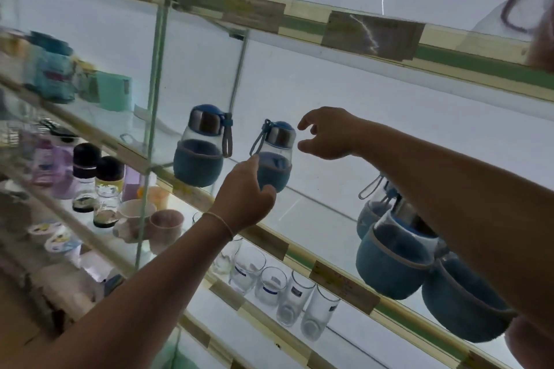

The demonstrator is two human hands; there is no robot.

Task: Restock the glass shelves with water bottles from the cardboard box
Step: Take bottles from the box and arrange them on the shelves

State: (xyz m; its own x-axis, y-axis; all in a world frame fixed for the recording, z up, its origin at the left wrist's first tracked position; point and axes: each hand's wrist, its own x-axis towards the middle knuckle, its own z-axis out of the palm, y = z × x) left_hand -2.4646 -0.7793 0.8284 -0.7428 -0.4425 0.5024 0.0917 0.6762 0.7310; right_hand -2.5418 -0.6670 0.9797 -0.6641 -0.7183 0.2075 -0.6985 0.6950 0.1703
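My left hand (244, 193) grips the blue sleeve of a small glass water bottle (277, 148) with a steel collar, blue cap and loop strap, on the middle glass shelf (314, 219). Just right of its cap, my right hand (328, 135) hovers with loosely curved fingers, holding nothing. A second matching bottle (201, 147) stands to the left on the same shelf. Several more blue-sleeved bottles (395, 260) stand at the right, partly hidden by my right forearm. The cardboard box is out of view.
A glass divider (156, 69) splits the shelf on the left; teal and green containers (114, 90) sit beyond it. The shelf below holds drinking glasses (296, 296), cups (166, 226) and dark-capped bottles (85, 177). An upper shelf (374, 36) runs overhead.
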